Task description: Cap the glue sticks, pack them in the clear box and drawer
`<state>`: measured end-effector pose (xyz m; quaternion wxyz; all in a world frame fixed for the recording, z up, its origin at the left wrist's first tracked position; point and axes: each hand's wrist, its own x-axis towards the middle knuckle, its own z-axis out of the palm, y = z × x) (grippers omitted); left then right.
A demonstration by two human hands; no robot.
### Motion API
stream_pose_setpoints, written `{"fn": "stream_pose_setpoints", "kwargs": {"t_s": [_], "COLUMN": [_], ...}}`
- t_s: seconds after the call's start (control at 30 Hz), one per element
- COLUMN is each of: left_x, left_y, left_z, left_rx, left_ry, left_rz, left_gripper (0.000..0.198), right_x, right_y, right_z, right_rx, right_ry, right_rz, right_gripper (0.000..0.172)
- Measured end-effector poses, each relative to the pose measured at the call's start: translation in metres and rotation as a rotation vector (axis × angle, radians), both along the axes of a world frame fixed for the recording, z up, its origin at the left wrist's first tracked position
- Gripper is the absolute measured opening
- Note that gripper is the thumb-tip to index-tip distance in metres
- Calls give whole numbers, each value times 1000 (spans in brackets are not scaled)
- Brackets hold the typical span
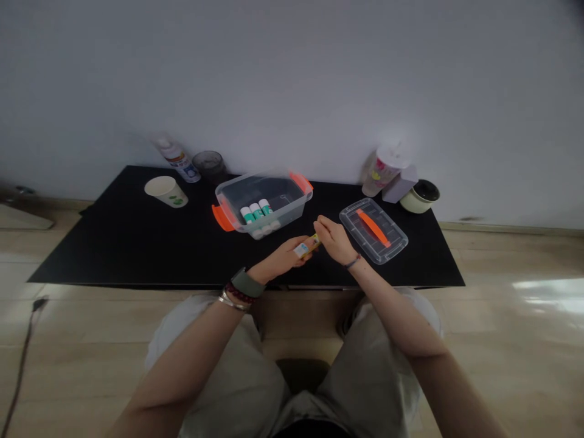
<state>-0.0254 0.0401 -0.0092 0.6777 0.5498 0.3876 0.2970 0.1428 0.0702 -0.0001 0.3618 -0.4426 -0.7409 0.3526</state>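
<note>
From the head camera, both forearms reach forward from the person's lap and meet above the near edge of a black table (91,243). The left hand (283,257) is turned with its back upward and its fingers (292,247) curled together around a short glue stick (302,248). The right hand (335,239) comes in from the other side, its fingers (320,227) drawn together and clamped on the stick's yellow end (the fingers hide most of that end). The stick lies almost level across the person's body, its long axis rising slightly toward the right fingers, with its white-and-blue label showing just beyond the left fingertips.

Ahead of the left fingers sits a clear plastic box (232,204) with orange handles, holding upright glue sticks (255,212) with green bands. Beside the right fingers lies a clear lid (356,237) with an orange handle. Farther off are a paper cup (166,191), a spray bottle (177,159), a dark glass (210,165), a plastic tumbler (382,170), a lilac box (400,184) and a cream pot (420,198).
</note>
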Motion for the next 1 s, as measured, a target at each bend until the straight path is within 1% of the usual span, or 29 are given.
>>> {"fn": "stream_pose_setpoints", "kwargs": {"t_s": [0.1,0.17,0.2,0.27,0.37,0.43,0.57,0.63,0.67,0.7,0.77,0.83,0.87,0.93,1.0], "left_x": [-2,-2,-2,-1,2,4,4,4,4,4,5,6,7,7,6], "left_y": [0,0,-1,-2,-5,-6,-5,-4,-3,-2,-1,-2,-3,-6,-8], "left_z": [6,7,7,6,4,2,-1,-3,-3,-4,-4,-2,-2,0,1], "left_rx": [-184,-226,-220,-164,-34,78,363,406,376,312,123,-33,-64,-32,88], "left_ry": [-175,-229,-236,-212,-104,9,327,400,379,319,128,-57,-105,-97,15], "left_rz": [-113,-143,-142,-114,-39,17,129,160,152,120,11,-90,-113,-109,-60], "left_gripper": [52,53,53,53,52,50,36,32,33,36,45,52,53,52,49], "right_x": [5,8,9,9,5,1,-5,-5,-4,-2,3,7,9,10,8], "right_y": [-5,-7,-7,-7,-4,-2,0,0,-1,-1,-2,-4,-5,-6,-6], "right_z": [9,14,16,18,18,17,10,7,6,6,8,12,13,15,15], "right_rx": [-2,22,36,61,64,58,16,-13,-19,-16,18,63,81,101,103], "right_ry": [47,64,62,32,-56,-139,-311,-323,-299,-258,-162,-97,-83,-90,-121], "right_rz": [31,44,41,24,-8,-43,-193,-217,-207,-184,-119,-50,-27,-5,-14], "right_gripper": [36,35,34,32,28,27,23,24,26,29,33,32,30,22,18]}}
